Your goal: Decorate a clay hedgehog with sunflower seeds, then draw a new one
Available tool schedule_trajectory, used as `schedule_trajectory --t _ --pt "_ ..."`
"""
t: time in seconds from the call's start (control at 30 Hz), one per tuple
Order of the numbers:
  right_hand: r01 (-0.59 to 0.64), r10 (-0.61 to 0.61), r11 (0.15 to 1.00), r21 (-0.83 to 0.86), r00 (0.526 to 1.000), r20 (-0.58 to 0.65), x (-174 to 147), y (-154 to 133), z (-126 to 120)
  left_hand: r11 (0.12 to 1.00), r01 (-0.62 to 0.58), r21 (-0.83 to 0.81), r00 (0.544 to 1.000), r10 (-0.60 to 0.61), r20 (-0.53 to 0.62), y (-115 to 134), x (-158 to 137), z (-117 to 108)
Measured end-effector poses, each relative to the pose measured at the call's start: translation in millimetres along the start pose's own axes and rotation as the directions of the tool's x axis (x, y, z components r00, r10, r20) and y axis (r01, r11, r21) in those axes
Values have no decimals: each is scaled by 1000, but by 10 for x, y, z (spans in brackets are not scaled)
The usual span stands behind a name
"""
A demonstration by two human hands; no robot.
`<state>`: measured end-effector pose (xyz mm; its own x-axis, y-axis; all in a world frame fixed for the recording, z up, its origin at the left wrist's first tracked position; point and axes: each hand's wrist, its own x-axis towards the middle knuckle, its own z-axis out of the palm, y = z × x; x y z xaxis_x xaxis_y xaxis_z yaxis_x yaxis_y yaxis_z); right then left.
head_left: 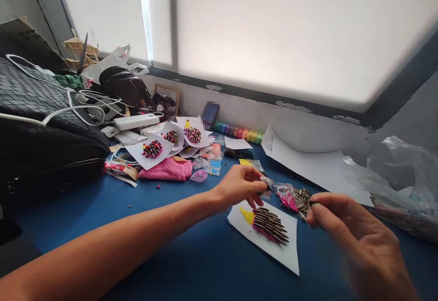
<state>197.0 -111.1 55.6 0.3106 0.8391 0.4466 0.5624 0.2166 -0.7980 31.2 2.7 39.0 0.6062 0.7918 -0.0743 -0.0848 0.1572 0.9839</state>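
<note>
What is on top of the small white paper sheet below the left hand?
A yellow and magenta clay-like figure set with dark striped seeds. The figure covers the sheet beneath it; the left hand hides part of the far edge.

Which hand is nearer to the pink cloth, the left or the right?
Left. The left hand is to the right of the cloth, not touching it; the right hand is much farther right, near the seeds.

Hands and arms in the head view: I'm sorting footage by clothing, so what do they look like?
The left hand and forearm are bare: no glove, sleeve, watch or bracelet shows. The right hand is ungloved too, blurred toward the wrist.
</note>
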Motion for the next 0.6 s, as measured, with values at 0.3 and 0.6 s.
schedule_trajectory --t 0.3,0.6 --pt "-301 280 950 85 939 199 143 47 -34 966 37 256 995 -11 -101 -135 233 -353" --pt "-485 469 872 57 864 182 149 -44 1 900 21 436 961 103 -258 -125 258 -471"
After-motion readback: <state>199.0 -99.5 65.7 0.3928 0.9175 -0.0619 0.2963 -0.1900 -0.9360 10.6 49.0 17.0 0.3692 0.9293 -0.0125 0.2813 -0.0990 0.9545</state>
